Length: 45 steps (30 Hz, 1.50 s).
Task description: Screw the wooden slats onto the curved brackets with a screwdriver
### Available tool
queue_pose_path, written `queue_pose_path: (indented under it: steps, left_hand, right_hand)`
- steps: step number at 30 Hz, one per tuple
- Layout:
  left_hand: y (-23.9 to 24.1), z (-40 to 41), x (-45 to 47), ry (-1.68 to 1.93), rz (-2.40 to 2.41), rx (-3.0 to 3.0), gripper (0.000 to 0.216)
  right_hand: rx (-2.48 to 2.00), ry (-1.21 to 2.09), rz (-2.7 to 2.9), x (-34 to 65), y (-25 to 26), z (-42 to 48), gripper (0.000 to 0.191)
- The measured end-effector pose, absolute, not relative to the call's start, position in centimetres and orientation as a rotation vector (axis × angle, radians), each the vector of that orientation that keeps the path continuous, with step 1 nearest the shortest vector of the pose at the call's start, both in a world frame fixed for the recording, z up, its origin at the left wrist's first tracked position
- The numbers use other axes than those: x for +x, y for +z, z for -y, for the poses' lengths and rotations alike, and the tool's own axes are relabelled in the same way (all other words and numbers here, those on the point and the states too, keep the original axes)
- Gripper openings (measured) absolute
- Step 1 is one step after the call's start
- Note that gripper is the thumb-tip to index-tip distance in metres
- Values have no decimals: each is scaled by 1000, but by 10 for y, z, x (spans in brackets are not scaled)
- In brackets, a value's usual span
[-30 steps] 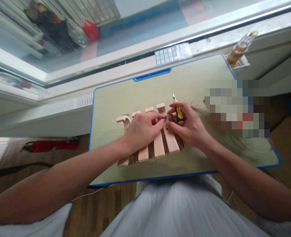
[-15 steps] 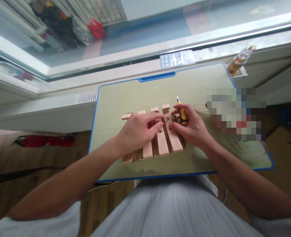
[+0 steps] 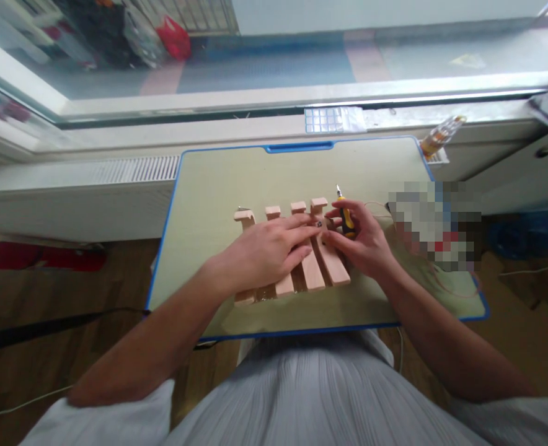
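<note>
so, the left hand (image 3: 273, 249) lies outstretched over wooden slats (image 3: 314, 276), the right hand (image 3: 363, 240) curled round a screwdriver (image 3: 347, 222).

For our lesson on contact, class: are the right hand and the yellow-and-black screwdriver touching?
Touching. The head view shows the right hand holding the screwdriver, a finger crossing over its handle, which lies within the grip.

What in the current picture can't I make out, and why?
All in the head view:
- Wooden slats: partly hidden by the left hand.
- Screwdriver: handle partly covered by the right hand.
- Dark bit on the rightmost slat: too small to identify.
- Pixelated patch: contents masked.
- Red object: cut off by the left edge.
</note>
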<state>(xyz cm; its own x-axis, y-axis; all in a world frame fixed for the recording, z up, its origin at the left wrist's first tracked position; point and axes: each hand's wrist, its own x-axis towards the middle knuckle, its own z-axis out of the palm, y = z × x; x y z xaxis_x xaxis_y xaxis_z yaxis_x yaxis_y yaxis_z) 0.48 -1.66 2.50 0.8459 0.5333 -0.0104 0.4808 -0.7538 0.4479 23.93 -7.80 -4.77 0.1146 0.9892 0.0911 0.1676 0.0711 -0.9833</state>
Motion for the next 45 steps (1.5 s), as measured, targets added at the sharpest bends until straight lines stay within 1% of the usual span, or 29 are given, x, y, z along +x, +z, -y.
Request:
queue_pose_path:
  steps: [5,21,25,27,30,31,34,36,40,45]
  left_hand:
    - [21,16,5,80,-749,2601,47]
    - [18,15,3,116,-761,2625,48]
    - [17,15,3,137,-772,2609,47]
    - [17,15,3,144,-771,2617,47]
    - [17,15,3,130,-762,2639,47]
    - [17,15,3,120,-762,2645,47]
    - [18,15,3,97,-758,2652,48]
    - [18,15,3,108,-758,2653,47]
    - [17,16,3,136,-771,2633,46]
    - [17,16,2,141,-799,2616,45]
  right_hand:
    - [-1314,997,1268,238,-49,79,58]
    - [-1352,969,1320,241,-50,78,63]
    - [-1386,874,1374,247,-40,76,68]
    - [-1377,757,1384,249,-28,76,62]
    - [-1334,645,1301,250,-1,78,30]
    - [-1340,645,1298,249,8,78,24]
    - [-1366,612,1366,245,29,80,19]
    - [-1390,598,1425,243,34,78,17]
    - [-1414,573,1511,242,30,69,17]
    - [-1416,531,1591,242,26,63,13]
